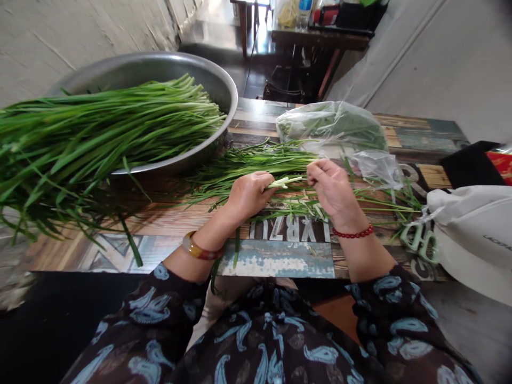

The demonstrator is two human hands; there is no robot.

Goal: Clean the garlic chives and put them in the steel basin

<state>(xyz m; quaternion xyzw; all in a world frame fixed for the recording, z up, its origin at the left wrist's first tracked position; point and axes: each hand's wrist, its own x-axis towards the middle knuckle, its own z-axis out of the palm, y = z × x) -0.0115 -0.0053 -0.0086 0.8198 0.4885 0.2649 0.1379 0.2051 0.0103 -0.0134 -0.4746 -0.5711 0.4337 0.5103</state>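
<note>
Pointing right, the pale ends of a small stalk bunch (283, 183) jut from the left hand (250, 196), fingers clamped round it, presumably leaving them exposed to the right hand (328, 186), whose fingertips pinch together, on what is unclear. Loose greens (256, 166) lie just beyond; a metal basin (168, 65) limits movement left, a plastic bag (338, 122) far right. Tabletop (280, 262) shows toward the near edge.

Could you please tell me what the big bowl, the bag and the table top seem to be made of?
Bowl: metal, probably stainless steel; grey, with a smooth, shiny rim.
Bag: thin, clear plastic, judging by its see-through, glossy creases.
Table top: patterned like painted planks; real wood or a printed sheet, I cannot tell, though the far part reflects light smoothly.
</note>
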